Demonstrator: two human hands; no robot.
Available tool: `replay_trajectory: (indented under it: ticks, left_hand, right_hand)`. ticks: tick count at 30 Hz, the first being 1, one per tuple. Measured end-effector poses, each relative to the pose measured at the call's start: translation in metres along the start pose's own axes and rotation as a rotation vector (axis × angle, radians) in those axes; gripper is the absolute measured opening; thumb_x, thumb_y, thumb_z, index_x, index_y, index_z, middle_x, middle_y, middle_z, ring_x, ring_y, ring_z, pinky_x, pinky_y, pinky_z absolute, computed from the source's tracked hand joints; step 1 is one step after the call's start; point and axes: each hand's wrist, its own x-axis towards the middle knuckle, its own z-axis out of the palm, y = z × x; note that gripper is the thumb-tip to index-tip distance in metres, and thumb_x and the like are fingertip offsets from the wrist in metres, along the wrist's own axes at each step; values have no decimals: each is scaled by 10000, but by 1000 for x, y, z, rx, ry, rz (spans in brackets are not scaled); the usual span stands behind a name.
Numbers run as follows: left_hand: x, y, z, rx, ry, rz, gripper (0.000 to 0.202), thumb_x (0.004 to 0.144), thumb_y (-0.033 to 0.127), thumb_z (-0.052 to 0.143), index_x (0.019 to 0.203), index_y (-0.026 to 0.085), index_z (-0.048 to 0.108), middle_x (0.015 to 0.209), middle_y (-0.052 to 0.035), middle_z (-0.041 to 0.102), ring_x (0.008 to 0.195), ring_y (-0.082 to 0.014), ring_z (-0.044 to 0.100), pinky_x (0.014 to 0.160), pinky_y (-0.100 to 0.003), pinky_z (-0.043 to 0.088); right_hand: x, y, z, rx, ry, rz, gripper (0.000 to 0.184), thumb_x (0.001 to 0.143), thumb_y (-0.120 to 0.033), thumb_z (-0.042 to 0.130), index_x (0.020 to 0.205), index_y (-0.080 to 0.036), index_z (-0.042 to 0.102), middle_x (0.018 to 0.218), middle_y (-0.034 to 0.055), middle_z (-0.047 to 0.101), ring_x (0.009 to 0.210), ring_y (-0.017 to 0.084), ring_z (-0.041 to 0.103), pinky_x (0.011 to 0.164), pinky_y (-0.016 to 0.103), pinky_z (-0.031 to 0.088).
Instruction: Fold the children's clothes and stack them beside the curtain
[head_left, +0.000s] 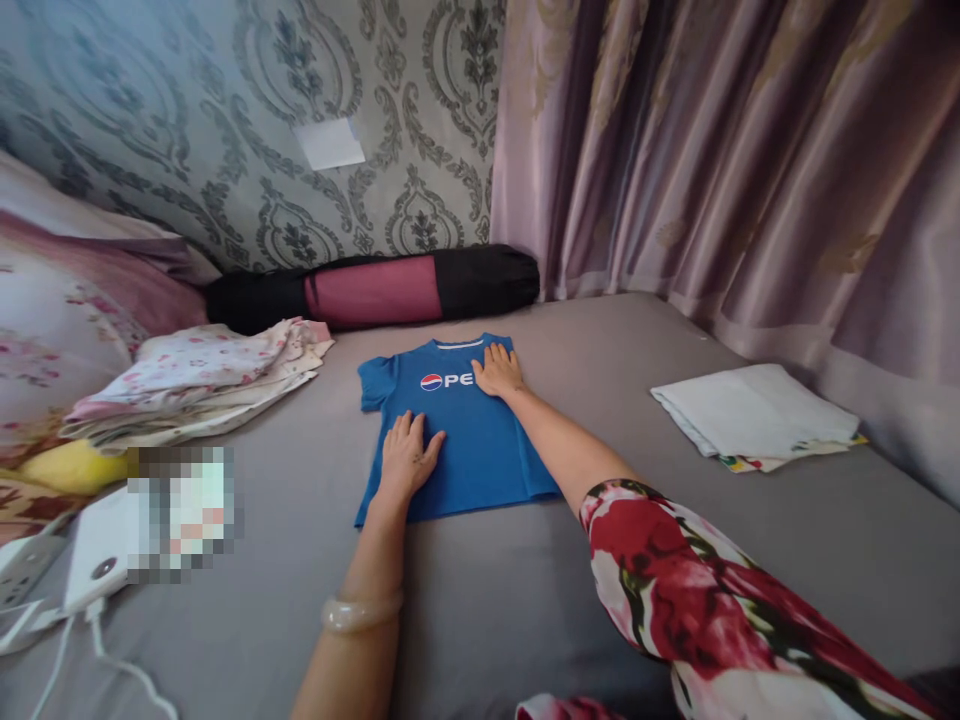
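Note:
A blue T-shirt [465, 460] lies flat on the grey bed sheet [600, 400], its neckline toward the wall and a round logo with white letters on its chest. My left hand [409, 455] rests flat on the lower left part of the shirt, fingers stretched out. Near the right shoulder of the shirt, my right hand [499, 372] is spread on the cloth and covers the end of the lettering. The right sleeve of the shirt is mostly out of sight, under or behind my right hand and forearm. Neither hand grips anything.
Folded white cloth [757, 410] lies at the right. On the left are stacked patterned cloths [202, 375], a white power bank [109, 545] with cables and a power strip [26, 570]. A long black and maroon bag [375, 290] lies along the wall, beside a curtain [637, 150].

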Motion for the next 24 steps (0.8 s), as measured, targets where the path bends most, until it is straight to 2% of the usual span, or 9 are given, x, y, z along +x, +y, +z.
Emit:
replay_trajectory:
  ticks: [7,9,11,13,15,17,19,21,24]
  left_hand:
    - [3,-9,-9,-77,130,-52,355,899,309,465,1212,167,553,1312,-152,555,1246,-273,493,1040,-390,385]
    - [3,-10,-16,-104,153,-122,325,899,266,449,1193,177,559,1262,-143,579,1195,-270,523,997,-387,410]
    - [3,-11,-23,-114,178,-221,317,897,259,448,1176,173,570,1215,-151,591,1163,-282,531,968,-394,416]
    - [3,-14,-28,-108,185,-323,308,888,279,467,1141,159,595,1158,-170,602,1133,-307,533,943,-415,416]
    - [3,-19,-31,-106,185,-398,295,873,298,490,1091,151,624,1094,-182,620,1096,-332,539,911,-441,418]
    - [3,-25,-33,-119,192,-435,267,857,311,513,1024,160,655,1034,-177,646,1053,-343,550,875,-455,423]
    - [3,-30,-37,-144,196,-454,227,843,317,531,948,183,682,977,-157,674,1018,-339,563,845,-452,427]
    - [3,-34,-42,-175,179,-472,207,842,309,530,888,200,700,948,-140,695,1011,-331,572,833,-443,426]
    - [2,-37,-51,-213,113,-500,234,852,291,508,872,198,722,953,-134,716,1028,-326,585,838,-431,420]
  right_hand:
    - [6,-2,-7,-35,-69,17,662,982,-470,189,1496,-58,264,1577,145,192,1451,267,131,1154,458,102]
    - [10,-8,-15,-58,-106,47,654,971,-462,262,1479,-52,302,1558,175,237,1436,293,181,1144,478,129]
    - [13,-20,-23,-99,-80,70,620,934,-417,400,1431,-46,390,1499,215,339,1390,325,279,1126,501,166]
    - [16,-40,-29,-105,7,21,522,897,-331,483,1351,-74,501,1411,218,459,1322,327,386,1098,485,235]
    - [18,-68,-29,-39,39,-88,408,892,-260,474,1257,-126,596,1311,184,567,1235,299,493,1033,417,343]
    - [21,-100,-23,70,-58,-177,356,897,-232,448,1177,-164,657,1193,145,654,1123,270,588,933,345,428]
    - [24,-134,-14,156,-169,-237,346,886,-202,452,1146,-173,679,1112,118,696,1064,239,626,884,290,453]
    - [24,-166,-4,188,-209,-274,347,884,-183,451,1145,-185,680,1093,95,707,1052,210,635,871,252,461]
    - [20,-204,8,193,-231,-276,333,891,-239,481,1150,-156,673,1144,132,681,1083,230,624,887,274,476]
